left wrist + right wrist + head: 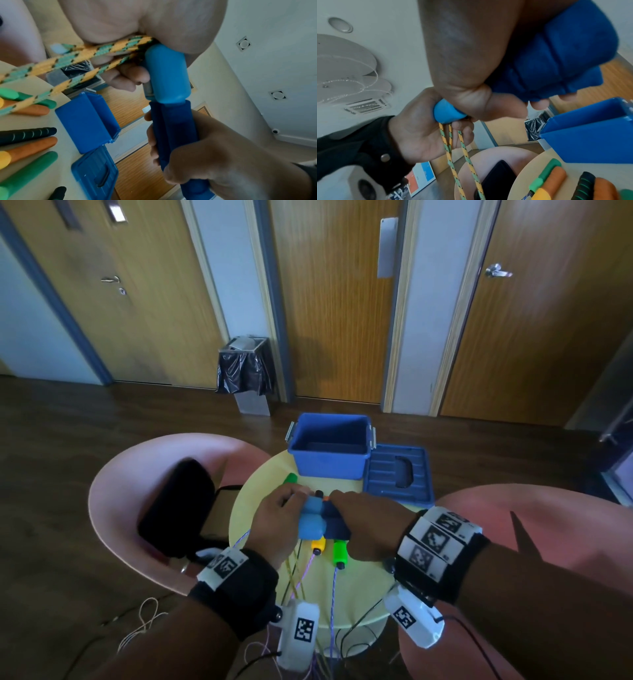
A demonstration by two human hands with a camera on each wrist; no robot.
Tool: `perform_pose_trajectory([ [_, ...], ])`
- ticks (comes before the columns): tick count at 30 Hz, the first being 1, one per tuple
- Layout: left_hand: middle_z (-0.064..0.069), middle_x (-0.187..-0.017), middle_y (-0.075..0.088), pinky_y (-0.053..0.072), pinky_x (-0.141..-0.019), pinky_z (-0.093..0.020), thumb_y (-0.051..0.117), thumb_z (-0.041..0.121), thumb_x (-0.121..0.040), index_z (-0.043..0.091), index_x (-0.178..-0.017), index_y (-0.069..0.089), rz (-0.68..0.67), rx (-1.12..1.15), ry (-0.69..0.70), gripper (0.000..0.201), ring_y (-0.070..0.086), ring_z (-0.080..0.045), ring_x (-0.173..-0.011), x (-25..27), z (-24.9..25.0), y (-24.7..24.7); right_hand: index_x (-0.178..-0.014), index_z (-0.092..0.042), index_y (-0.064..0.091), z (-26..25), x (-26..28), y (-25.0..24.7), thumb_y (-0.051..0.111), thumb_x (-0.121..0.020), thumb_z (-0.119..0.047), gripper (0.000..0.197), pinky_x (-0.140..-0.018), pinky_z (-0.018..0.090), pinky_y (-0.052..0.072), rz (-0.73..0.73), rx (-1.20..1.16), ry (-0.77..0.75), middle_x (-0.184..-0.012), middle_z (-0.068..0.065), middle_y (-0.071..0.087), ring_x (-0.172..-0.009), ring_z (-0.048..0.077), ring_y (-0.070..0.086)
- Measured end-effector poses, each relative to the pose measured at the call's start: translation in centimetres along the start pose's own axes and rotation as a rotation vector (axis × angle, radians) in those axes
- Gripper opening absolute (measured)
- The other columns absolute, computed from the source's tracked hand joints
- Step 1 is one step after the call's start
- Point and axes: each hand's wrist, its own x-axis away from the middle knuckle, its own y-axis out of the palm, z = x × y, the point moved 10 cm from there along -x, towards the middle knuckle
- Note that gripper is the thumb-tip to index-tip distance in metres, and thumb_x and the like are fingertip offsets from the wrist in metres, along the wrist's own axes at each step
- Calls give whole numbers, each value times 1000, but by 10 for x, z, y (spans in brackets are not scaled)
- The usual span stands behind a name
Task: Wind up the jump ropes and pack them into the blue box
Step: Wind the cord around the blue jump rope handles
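Note:
Over the round yellow table (359, 594), both hands hold one jump rope's pair of blue handles (317, 522) side by side. My left hand (277, 518) grips the light-blue caps (168, 75) and pinches strands of the yellow-green rope (68, 60), which trails off the table's near side. My right hand (366, 522) is curled round the dark-blue foam grips (556, 54). The blue box (329, 446) stands open at the table's far edge, nothing visible inside, its lid (397, 474) flat to its right. Green (339, 553), yellow-orange (318, 544) and black (319, 493) handles of other ropes lie under my hands.
Purple and yellow cords (334, 604) hang over the table's near edge to the floor. A pink chair (113, 501) on the left holds a black bag (174, 508); another pink chair (548, 525) stands on the right. A bin (245, 371) stands by the wooden doors.

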Motion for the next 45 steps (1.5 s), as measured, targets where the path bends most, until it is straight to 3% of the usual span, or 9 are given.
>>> perform_pose_trajectory([
  [5,-3,-88,73,52,-67,-33,65,25,-83,19,-72,70,22,39,-62,14,65,-20,-79,-7,-9,0,-103,-25,42,1,3,-10,65,-73,-23,38,-68,33,45,97,67,-7,-98,-5,56,-86,25,60],
  [10,-19,-95,58,44,-45,-26,67,20,-91,17,-102,61,-188,46,-202,13,54,-27,-63,2,-24,26,-94,-28,27,6,5,-19,61,-76,-23,39,-68,32,32,222,215,0,-85,-6,42,-75,22,48],
  [21,-10,-96,65,53,-47,-32,65,30,-93,17,-94,62,27,-66,-122,13,64,-24,-65,3,-22,9,-114,-26,47,3,-6,0,51,-70,-68,61,-67,34,34,261,253,-46,-94,-3,54,-79,24,56],
  [29,-10,-86,62,38,-41,-26,53,29,-99,15,-101,59,-54,-16,-177,16,45,-23,-47,-1,-30,24,-104,-23,40,26,-9,0,52,-82,-34,28,-72,35,46,196,170,82,-86,-5,54,-79,25,61],
  [33,1,-54,34,21,-44,-23,36,26,-104,13,-92,53,-70,73,-149,24,27,-9,-39,1,-22,20,-91,-21,44,65,-3,-1,58,-79,-31,20,-67,32,46,139,-284,251,-81,-5,55,-72,18,56],
  [36,11,-46,38,25,-43,-24,46,32,-100,22,-77,58,-44,16,-101,27,32,-7,-40,-1,-18,14,-85,-14,55,74,1,5,63,-66,-15,21,-55,32,33,219,-1068,269,-60,6,47,-53,21,44],
  [39,-1,-55,48,31,-46,-24,50,40,-97,22,-69,58,-111,-165,0,34,40,-15,-49,-4,-18,26,-97,-6,59,52,0,15,55,-60,-11,38,-55,34,33,96,-1709,173,-62,12,43,-52,24,41],
  [41,-23,-71,56,29,-41,-20,44,43,-100,16,-76,62,-230,-209,-4,41,42,-18,-52,2,-18,46,-100,-6,53,25,2,14,54,-61,-14,39,-58,33,35,-102,-1908,58,-65,9,43,-54,22,42],
  [45,-9,-70,67,29,-44,-21,39,35,-104,19,-77,70,-387,11,-105,44,48,-15,-46,10,-14,68,-112,-7,48,7,8,7,48,-65,-19,48,-60,30,40,-268,-1971,-89,-70,5,42,-58,18,41],
])
